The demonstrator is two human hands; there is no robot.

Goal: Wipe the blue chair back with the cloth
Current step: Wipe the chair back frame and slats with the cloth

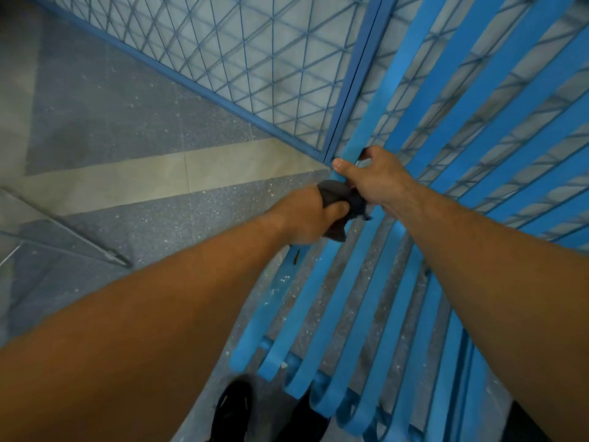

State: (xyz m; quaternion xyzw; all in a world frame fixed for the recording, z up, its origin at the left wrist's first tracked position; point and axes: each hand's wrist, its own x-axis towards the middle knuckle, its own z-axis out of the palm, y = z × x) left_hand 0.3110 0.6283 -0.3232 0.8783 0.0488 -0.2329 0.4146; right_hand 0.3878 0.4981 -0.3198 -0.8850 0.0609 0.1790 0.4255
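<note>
**Cloth on outermost slat, chair steadied**

While the left hand (306, 215) bunches the dark grey soft cloth (342, 202) against the blue slatted metal chair back (446, 129), the right hand (373, 177) clamps the same edge slat just above. Cloth judged limp, light; slats stiff, best gripped singly at the edge.

left hand (306, 215) gripping cloth (342, 205), blue chair (446, 129)
</note>
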